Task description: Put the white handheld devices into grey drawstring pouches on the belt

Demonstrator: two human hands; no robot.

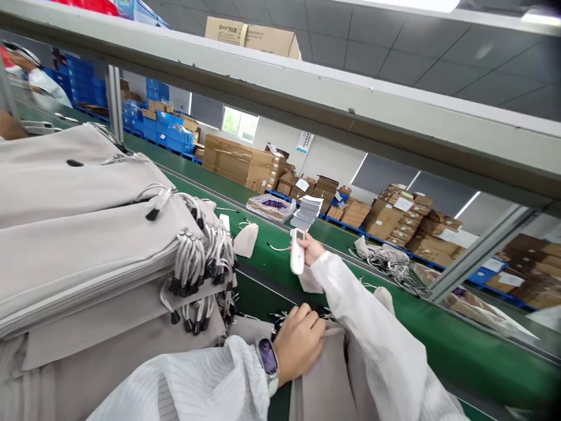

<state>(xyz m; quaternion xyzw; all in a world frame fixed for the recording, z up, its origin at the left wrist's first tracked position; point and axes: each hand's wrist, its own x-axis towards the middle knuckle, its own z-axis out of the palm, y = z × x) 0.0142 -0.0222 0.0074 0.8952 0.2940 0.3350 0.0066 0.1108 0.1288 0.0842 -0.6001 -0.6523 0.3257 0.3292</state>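
Observation:
My left hand [298,340], with a watch on its wrist, is curled over the top of a beige drawstring pouch [326,380] lying in front of me; its fingers press near the black cord ends. My right hand [310,250] reaches out over the green conveyor belt [438,333] and grips a white handheld device [297,251] upright. A tall stack of beige drawstring pouches [87,245] with white cords and black tips fills the left side, next to my left arm.
Loose pouches [246,240] and a tangle of cords [390,266] lie on the belt. A basket [269,206] and a stack of white cards [307,211] sit beyond. Cardboard boxes and blue crates line the back. A grey metal beam [307,99] crosses overhead. Another person [35,76] works far left.

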